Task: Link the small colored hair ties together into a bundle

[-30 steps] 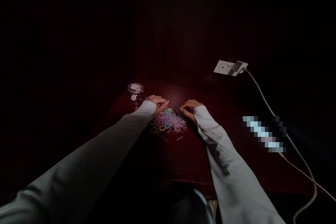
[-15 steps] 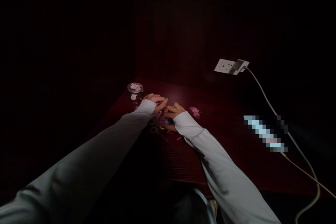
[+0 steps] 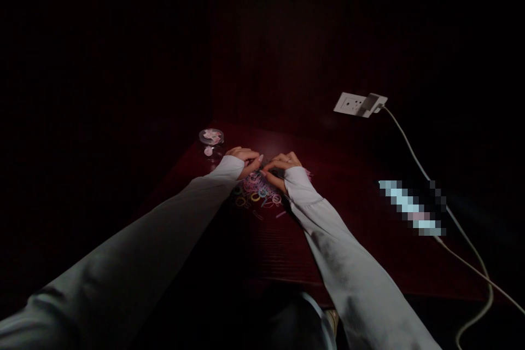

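Your left hand and right hand sit close together at the far edge of a pile of small coloured rubber bands on the dark red table. Fingertips of both hands nearly meet just above the pile. Left fingers are curled in, pinched toward the right hand; right fingers are bent down onto the bands. Too dark and too small to tell whether either hand actually has a band pinched.

The pile lies between your wrists and slightly nearer you, with loose bands scattered at its near edge. A few pink bands show just right of your right wrist, apart from the main pile.

A small clear jar with pink bits inside stands just beyond your left hand, near the table's left corner.

A white wall socket carries a plugged-in charger; its white cable runs down the right side. Both of your sleeves are pale grey.
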Tool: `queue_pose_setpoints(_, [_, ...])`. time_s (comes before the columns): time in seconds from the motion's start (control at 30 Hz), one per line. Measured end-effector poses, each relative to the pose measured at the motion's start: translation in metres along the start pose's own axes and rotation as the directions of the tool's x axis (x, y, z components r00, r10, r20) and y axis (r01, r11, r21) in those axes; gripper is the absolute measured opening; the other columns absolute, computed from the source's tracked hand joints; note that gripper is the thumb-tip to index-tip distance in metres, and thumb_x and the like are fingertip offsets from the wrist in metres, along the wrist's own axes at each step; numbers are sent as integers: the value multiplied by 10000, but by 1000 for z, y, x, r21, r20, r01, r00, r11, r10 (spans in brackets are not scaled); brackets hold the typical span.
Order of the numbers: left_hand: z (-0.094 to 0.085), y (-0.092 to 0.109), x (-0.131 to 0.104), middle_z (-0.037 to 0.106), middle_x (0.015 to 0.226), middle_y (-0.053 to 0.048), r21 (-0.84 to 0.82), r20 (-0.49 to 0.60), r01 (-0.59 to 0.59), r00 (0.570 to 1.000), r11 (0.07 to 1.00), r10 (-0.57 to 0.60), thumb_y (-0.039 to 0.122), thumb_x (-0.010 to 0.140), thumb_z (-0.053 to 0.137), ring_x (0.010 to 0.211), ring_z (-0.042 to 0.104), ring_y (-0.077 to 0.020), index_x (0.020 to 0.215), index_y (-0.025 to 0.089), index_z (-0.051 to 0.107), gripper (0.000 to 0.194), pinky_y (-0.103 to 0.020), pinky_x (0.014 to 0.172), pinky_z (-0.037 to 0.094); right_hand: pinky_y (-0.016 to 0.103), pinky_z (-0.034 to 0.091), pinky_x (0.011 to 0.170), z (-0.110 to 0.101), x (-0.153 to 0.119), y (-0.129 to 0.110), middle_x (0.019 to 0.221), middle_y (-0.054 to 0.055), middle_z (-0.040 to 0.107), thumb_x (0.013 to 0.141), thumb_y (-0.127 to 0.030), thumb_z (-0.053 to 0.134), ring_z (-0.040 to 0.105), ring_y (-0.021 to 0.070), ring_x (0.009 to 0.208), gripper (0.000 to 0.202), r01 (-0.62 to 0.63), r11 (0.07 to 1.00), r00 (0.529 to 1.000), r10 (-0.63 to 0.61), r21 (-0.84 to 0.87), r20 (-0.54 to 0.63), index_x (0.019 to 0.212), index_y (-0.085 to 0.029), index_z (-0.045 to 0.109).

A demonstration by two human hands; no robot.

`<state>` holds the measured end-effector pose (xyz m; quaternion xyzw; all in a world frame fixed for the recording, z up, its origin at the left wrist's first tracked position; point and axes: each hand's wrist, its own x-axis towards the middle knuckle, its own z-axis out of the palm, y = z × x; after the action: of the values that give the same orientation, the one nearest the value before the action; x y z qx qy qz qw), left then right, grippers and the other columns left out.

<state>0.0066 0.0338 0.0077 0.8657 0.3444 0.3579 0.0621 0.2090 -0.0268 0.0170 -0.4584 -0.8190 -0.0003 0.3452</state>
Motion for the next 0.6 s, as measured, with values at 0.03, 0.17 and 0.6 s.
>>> queue_pose_setpoints(0.03, [0,0,0,571,643,2,-3,13,4,1000,1000,-4,388,1008,446,657,503,-139,670,190,612,426,-285,736,376,429,449,880,3,0,3,903,39,723,907,-392,752,572,244,927,108,-15,1000,1000,15,8,-22,883,-300,802])
queue_pose_setpoints(0.17, [1,1,-1,632,723,-14,-11,39,17,999,1000,-16,393,1028,445,727,564,-157,744,193,664,410,-295,779,395,430,483,872,13,2,13,859,42,720,935,-501,698,593,241,896,252,-60,997,995,64,49,-80,825,-292,789])
queue_pose_setpoints(0.6, [2,1,2,468,620,5,-62,68,-44,997,997,49,474,1024,450,631,427,-135,601,186,495,514,-287,686,350,398,511,842,14,2,24,804,39,701,962,-446,660,621,227,881,251,-77,996,993,81,53,-88,819,-272,771])
